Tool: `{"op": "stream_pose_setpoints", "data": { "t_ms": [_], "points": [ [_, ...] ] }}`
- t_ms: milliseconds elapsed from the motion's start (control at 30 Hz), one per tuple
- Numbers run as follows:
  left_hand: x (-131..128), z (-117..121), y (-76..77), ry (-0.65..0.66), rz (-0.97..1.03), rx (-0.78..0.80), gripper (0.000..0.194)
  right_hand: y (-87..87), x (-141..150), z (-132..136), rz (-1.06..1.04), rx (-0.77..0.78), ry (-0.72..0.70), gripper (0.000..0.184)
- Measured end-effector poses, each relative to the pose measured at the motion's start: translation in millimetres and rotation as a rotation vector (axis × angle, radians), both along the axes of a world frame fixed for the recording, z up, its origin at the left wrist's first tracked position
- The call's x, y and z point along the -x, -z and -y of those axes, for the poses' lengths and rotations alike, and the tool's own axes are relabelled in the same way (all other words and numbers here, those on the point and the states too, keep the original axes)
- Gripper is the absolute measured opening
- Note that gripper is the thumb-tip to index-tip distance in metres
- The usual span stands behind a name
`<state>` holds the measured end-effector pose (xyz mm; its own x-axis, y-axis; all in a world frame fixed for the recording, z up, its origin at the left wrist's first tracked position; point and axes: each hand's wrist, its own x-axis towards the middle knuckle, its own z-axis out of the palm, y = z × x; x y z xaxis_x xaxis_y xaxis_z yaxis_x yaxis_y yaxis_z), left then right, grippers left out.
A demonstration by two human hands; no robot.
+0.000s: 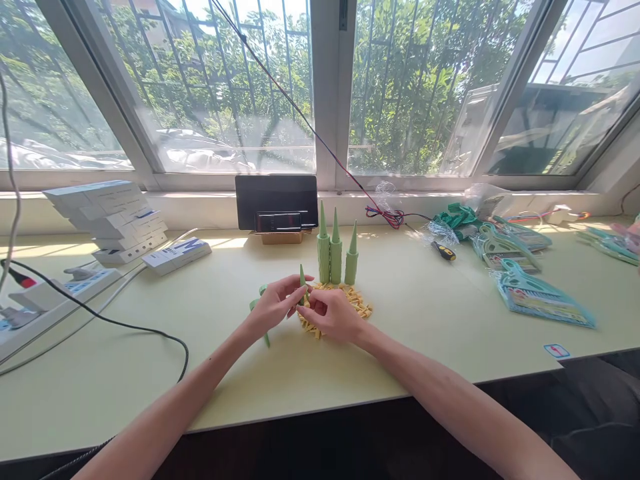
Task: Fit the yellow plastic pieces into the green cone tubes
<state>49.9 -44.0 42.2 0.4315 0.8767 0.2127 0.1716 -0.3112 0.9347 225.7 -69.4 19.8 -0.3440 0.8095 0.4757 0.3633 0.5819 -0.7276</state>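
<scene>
My left hand and my right hand meet over the middle of the pale green table, fingers pinched together. Between them stands a small green pointed piece, held by both hands. Just under the hands lies a heap of small yellow pieces. Three tall green cone-topped pillars stand upright right behind the heap. A few green strips lie under my left hand.
A dark phone stands on a wooden stand at the window sill. At the left are stacked white boxes, a power strip and a black cable. Teal packets and a screwdriver lie at the right.
</scene>
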Motion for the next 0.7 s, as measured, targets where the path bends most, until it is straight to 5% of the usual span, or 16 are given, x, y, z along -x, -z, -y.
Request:
{"op": "stream_pose_setpoints", "data": {
  "t_ms": [433, 700],
  "points": [
    [-2.2, -0.1, -1.6, -0.159, 0.043, -0.095, 0.035, -0.6, -1.5, -1.4, 0.013, 0.000, 0.099, 0.035],
    [-1.7, -1.4, 0.6, -0.269, -0.054, -0.319, 0.028, 0.3, -2.1, -6.2, 0.015, 0.029, 0.161, 0.035]
  ]
}}
